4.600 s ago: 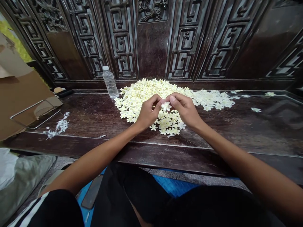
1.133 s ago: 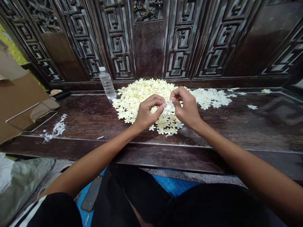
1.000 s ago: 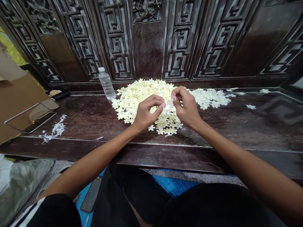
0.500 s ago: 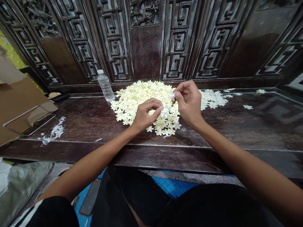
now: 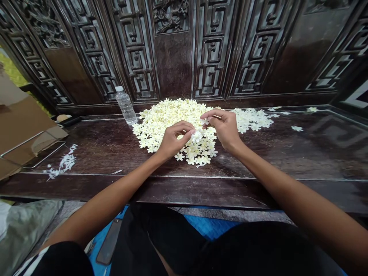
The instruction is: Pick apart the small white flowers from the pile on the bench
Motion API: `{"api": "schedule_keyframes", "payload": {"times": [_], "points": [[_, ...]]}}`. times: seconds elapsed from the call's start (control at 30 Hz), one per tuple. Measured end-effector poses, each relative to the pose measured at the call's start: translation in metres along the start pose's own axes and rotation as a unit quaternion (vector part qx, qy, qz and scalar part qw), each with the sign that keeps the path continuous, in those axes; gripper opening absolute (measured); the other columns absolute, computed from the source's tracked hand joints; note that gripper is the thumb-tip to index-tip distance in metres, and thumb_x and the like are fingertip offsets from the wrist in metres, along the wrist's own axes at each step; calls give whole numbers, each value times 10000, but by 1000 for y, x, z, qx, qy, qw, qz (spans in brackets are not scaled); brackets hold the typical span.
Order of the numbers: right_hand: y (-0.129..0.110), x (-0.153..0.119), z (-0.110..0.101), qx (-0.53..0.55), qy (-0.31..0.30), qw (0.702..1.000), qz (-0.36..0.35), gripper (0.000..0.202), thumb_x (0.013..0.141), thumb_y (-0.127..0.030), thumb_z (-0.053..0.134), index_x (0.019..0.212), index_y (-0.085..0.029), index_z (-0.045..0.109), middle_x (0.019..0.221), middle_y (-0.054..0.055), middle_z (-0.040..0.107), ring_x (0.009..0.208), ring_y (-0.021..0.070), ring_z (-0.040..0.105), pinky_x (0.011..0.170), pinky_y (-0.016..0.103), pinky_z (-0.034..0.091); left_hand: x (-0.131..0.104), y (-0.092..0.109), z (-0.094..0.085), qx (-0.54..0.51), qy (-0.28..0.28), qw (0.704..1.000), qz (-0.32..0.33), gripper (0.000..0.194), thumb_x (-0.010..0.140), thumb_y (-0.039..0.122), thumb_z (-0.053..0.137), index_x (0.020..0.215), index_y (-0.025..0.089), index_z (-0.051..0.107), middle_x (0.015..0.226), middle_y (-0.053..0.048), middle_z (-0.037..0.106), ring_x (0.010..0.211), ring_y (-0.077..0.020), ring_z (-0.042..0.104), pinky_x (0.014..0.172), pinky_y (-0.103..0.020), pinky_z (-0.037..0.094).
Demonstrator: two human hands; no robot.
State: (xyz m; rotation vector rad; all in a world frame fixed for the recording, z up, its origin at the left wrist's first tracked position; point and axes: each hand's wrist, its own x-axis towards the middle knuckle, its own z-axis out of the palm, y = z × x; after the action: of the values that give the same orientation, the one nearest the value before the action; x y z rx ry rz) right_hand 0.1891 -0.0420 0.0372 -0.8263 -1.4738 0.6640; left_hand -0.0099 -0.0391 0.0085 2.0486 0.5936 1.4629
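Observation:
My left hand [image 5: 176, 140] is closed in a pinch on a white flower [image 5: 197, 135], which looks like several blossoms stacked together. Just to its right, my right hand [image 5: 224, 128] pinches a single small white flower [image 5: 206, 121] between thumb and forefinger. The two hands are close but apart. Behind and below them spreads a heap of pale yellow-white flowers [image 5: 165, 115] on the dark wooden bench. A whiter group of flowers [image 5: 253, 119] lies right of my right hand. Whatever joins the blossoms in my left hand is too small to make out.
A clear plastic bottle [image 5: 125, 106] stands left of the heap. White thin scraps [image 5: 65, 163] lie farther left, near a cardboard box [image 5: 28, 130] and a wire frame [image 5: 57, 147]. Carved wooden panels [image 5: 175, 65] rise behind the bench [image 5: 287, 153]. A phone [image 5: 109, 242] lies below on blue matting.
My right hand has turned and come lower and left, bringing its flower nearer the one in my left hand. The left hand keeps its pinch. The view has shifted slightly.

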Motion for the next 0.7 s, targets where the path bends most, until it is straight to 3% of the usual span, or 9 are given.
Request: {"api": "schedule_keyframes", "payload": {"times": [0.13, 0.4, 0.53, 0.7], "points": [[5, 3, 0, 71, 3, 997, 42, 60, 865, -278, 786, 841, -233, 819, 969, 59, 764, 783, 171, 692, 732, 365, 629, 1, -2, -2, -17, 29, 999, -19, 165, 941, 322, 750, 874, 177, 791, 1003, -91, 758, 967, -169, 707, 747, -287, 597], [15, 6, -3, 92, -8, 992, 80, 395, 681, -426, 969, 977, -252, 772, 815, 7, 672, 737, 151, 613, 600, 291, 526, 2, -10, -3, -31, 48, 998, -33, 193, 907, 368, 788, 884, 178, 809, 993, -97, 759, 962, -167, 705, 699, -259, 579], [16, 6, -4, 94, -14, 992, 86, 394, 693, -431, 962, 988, -267, 758, 712, -26, 598, 654, 144, 555, 607, 313, 509, 2, -11, -3, -32, 53, 997, -46, 213, 898, 387, 794, 877, 175, 812, 990, -103, 759, 944, -167, 704, 651, -241, 578], [14, 9, -11, 84, -16, 993, 83, 242, 782, -365, 894, 976, -286, 772, 690, -25, 558, 664, 161, 546, 652, 348, 529, 1, -10, -3, -40, 48, 997, -51, 203, 888, 378, 805, 888, 176, 816, 1000, -107, 762, 964, -173, 704, 667, -246, 604]]}}
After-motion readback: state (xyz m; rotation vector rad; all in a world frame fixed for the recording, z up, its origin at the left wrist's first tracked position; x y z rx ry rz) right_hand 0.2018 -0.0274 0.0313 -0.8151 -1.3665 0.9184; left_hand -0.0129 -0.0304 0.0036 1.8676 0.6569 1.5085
